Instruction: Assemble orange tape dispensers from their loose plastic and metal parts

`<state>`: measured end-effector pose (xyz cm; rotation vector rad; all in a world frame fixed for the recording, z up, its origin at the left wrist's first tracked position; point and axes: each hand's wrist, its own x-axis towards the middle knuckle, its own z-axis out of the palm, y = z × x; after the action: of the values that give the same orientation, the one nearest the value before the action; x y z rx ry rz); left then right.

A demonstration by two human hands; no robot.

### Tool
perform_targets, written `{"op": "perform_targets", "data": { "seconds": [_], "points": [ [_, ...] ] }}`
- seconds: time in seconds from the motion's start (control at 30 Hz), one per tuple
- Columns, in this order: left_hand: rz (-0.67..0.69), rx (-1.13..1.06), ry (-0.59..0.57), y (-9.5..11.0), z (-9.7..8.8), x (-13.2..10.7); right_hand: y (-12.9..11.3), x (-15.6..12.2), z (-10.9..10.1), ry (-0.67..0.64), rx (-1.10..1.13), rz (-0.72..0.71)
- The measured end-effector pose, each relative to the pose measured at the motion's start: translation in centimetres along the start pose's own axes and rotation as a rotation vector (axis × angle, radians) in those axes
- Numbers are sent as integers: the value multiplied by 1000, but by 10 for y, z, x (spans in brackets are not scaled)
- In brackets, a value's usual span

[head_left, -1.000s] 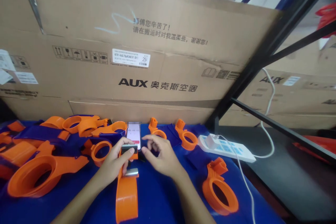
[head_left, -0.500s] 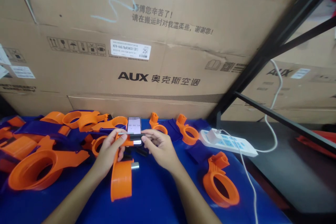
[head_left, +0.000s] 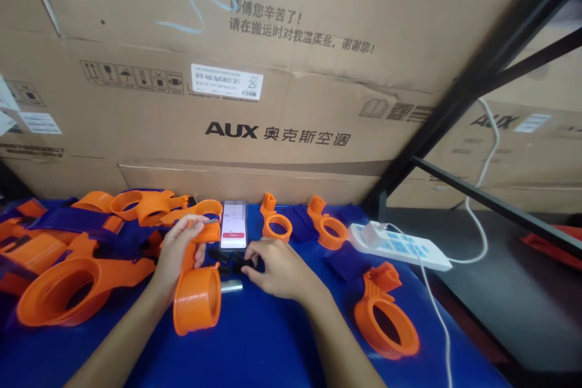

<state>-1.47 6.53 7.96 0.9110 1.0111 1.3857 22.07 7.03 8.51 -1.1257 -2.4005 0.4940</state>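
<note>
My left hand (head_left: pixel 182 242) is closed around the handle of an orange plastic tape dispenser (head_left: pixel 197 300), its round ring hanging downward. A thin metal strip shows at the top of that handle. Low over the blue tabletop, my right hand (head_left: pixel 277 270) has its thumb and fingers closed at a small black piece (head_left: pixel 239 260); part of that piece is hidden by the fingers. Other dark pieces (head_left: pixel 218 254) lie just left of it. A short silvery metal piece (head_left: pixel 233 285) rests beside the dispenser's ring.
A phone (head_left: pixel 234 224) lies behind my hands. More orange dispensers (head_left: pixel 59 291) and dark blue parts crowd the left; several dispensers (head_left: pixel 386 315) stand to the right. A white power strip (head_left: pixel 400 245) with a cable lies near a black rack post. Large cardboard boxes (head_left: pixel 277 91) form the back.
My right hand has come away from the dispenser's handle and down to the table with the black piece. My left hand has shifted slightly left with the dispenser, uncovering more of the phone.
</note>
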Motion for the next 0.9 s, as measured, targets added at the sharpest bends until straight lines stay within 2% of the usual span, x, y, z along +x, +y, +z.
{"op": "perform_targets", "data": {
  "seconds": [0.23,0.37,0.5,0.6,0.77,0.9],
  "points": [
    [14,15,-33,-6,3,-3,-2,1,8,8,-129,11],
    [23,93,-91,-17,1,-1,-5,5,5,114,95,7],
    [41,215,-232,-24,4,-4,-8,11,9,262,350,-15],
    [42,259,-292,-25,7,-8,-8,12,13,317,402,-45],
    [14,294,-325,-24,11,-12,-8,12,15,350,436,-119],
    [2,312,-333,-21,11,-11,-11,11,14,388,439,-109]
  ]
}}
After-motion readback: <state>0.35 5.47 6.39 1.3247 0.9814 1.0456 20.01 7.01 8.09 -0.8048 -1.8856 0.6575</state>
